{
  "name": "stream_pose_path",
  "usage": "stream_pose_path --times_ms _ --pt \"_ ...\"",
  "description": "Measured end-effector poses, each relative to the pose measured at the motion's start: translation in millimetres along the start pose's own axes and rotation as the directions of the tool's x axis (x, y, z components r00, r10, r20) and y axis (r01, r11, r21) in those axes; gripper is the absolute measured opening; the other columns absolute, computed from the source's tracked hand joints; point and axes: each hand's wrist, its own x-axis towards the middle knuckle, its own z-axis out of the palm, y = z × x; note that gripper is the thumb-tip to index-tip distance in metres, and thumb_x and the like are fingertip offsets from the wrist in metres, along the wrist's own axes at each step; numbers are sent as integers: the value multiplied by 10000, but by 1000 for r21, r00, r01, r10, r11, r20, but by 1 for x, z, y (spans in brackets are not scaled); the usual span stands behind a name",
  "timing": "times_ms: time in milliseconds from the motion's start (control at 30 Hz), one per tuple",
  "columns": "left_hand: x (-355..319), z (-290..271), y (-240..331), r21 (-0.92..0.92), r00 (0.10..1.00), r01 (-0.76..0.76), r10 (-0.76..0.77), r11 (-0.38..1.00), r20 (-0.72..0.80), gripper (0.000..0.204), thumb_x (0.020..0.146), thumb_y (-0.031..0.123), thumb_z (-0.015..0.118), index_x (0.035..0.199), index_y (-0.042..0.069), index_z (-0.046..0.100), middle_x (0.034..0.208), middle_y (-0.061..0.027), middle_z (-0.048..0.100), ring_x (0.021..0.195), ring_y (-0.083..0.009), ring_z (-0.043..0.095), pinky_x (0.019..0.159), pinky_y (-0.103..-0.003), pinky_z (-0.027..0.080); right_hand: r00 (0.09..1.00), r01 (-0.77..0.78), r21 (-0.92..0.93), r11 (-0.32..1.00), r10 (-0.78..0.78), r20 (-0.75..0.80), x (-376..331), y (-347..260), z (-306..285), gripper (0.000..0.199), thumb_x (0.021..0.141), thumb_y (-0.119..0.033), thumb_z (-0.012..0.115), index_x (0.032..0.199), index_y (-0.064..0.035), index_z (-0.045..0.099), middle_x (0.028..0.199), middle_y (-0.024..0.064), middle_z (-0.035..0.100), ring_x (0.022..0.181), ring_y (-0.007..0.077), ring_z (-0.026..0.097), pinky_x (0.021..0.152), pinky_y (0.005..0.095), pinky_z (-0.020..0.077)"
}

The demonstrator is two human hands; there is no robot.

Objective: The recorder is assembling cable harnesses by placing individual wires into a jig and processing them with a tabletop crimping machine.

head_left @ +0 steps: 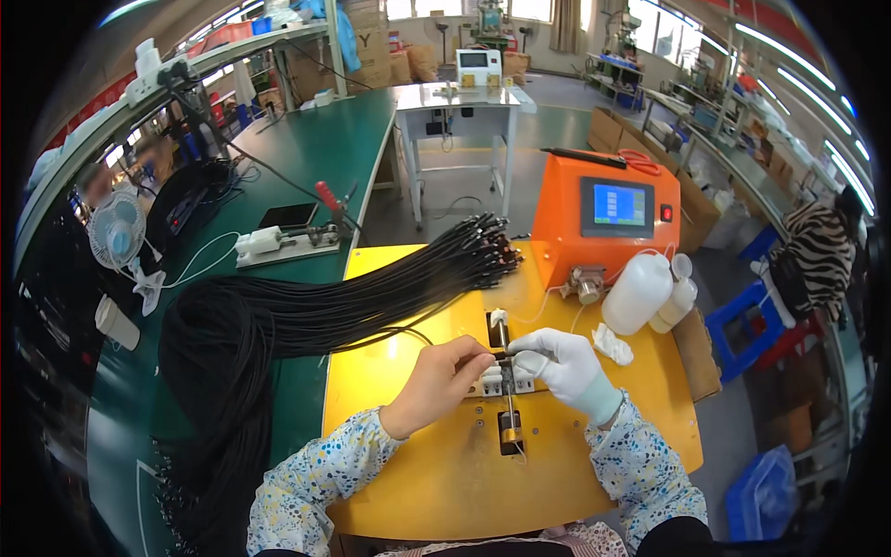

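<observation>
My bare left hand (441, 379) pinches a thin black cable (419, 334) near its end, just above the metal fixture (510, 395) set in the yellow bench top. My right hand (566, 373), in a white glove, closes thumb and fingers on the tip of that same cable, and the tip itself is mostly hidden. White blocks (492, 382) of the fixture lie right under both hands. Behind the left hand stretches a thick bundle of black cables (371, 295), their ends gathered at the far edge of the yellow top (418, 492).
An orange machine (562, 209) with a blue screen stands at the back right. Beside it are white plastic bottles (638, 293) and a crumpled tissue (613, 344). On the green table (316, 153) sit a toggle clamp jig (288, 243), a phone (289, 215) and a small fan (118, 229).
</observation>
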Motion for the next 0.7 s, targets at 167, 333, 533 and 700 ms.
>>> stream_pose_path --times_ms 167,333,533,700 --pt "1 15 -9 -82 998 16 -10 996 64 121 928 110 601 961 -5 619 674 -80 584 586 -147 537 553 -281 445 990 -133 80 988 136 -26 -9 7 -6 200 915 -156 641 944 41 656 855 49 675 782 99 621 701 246 501" --pt "-6 16 -10 41 987 -157 159 987 -37 119 967 106 554 966 -8 589 687 6 532 607 -56 448 543 -225 389 942 -335 166 928 324 89 -7 -12 -2 230 922 -206 627 894 21 650 732 3 617 654 63 529 605 218 440" --pt "-8 18 -11 -330 993 119 -103 936 66 119 970 109 557 973 -9 573 714 54 491 630 -26 394 547 -200 346 966 -256 54 965 253 54 -11 -7 2 195 897 -174 639 869 19 649 719 5 609 650 65 523 604 234 439" --pt "-10 14 -13 -312 981 181 -147 933 130 130 971 117 560 950 -10 579 733 63 496 640 -18 397 550 -187 339 964 -258 40 965 255 71 -10 -1 4 152 889 -128 636 865 21 652 726 15 619 670 71 538 623 240 453"
